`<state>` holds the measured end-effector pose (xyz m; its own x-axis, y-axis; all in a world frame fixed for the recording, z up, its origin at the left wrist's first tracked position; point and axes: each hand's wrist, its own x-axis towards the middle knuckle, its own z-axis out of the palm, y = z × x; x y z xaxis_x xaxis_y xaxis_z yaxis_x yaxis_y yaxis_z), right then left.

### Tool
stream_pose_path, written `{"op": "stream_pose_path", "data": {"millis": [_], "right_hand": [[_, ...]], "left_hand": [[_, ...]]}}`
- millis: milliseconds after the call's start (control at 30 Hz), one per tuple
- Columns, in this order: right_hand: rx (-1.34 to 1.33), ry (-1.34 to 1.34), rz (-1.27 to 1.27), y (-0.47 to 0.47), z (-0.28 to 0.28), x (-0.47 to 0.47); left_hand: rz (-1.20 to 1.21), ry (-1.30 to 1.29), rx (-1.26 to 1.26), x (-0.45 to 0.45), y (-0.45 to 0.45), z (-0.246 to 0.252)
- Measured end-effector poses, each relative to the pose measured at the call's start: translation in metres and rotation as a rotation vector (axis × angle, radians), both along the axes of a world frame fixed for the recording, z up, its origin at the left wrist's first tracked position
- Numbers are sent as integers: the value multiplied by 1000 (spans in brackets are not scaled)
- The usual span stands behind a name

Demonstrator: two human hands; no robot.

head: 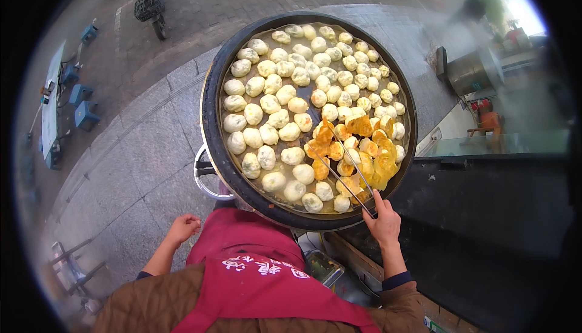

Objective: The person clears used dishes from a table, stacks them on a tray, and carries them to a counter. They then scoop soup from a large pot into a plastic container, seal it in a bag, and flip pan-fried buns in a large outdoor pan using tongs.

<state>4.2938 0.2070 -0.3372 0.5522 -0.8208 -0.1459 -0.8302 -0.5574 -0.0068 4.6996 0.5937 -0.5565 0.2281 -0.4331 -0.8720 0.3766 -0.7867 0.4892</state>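
My right hand (383, 221) grips a pair of long metal tongs (342, 179) at the near right rim of a large round black pan (213, 119). The tongs' far ends reach among browned buns (322, 139) on the pan's right side, and I cannot tell whether they pinch one. Many pale, round stuffed buns (271, 104) cover the rest of the pan. Some at the right have golden crusts turned up, with a thin yellow crisp sheet (384, 167) beside them. My left hand (184, 229) hangs loosely curled beside my red apron (254, 260), below the pan, with nothing seen in it.
A round metal lid or pot with a black handle (203, 169) shows under the pan's left edge. A dark counter (473, 214) stands at the right, with a steaming metal pot (473, 73) beyond. Blue stools (85, 114) and a parked scooter (149, 5) are farther left.
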Motion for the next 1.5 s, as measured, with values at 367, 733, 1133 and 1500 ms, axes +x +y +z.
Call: {"op": "stream_pose_path", "data": {"millis": [367, 733, 1133, 1500], "right_hand": [[815, -453, -613, -46, -44, 105], [24, 61, -304, -11, -13, 145], [500, -321, -933, 68, 15, 183], [1042, -1024, -1092, 28, -75, 161]], "left_hand": [[-159, 25, -108, 97, -45, -25], [-212, 24, 48, 186, -54, -50], [-383, 24, -54, 263, -141, -70], [-536, 0, -45, 327, -190, -60]]}}
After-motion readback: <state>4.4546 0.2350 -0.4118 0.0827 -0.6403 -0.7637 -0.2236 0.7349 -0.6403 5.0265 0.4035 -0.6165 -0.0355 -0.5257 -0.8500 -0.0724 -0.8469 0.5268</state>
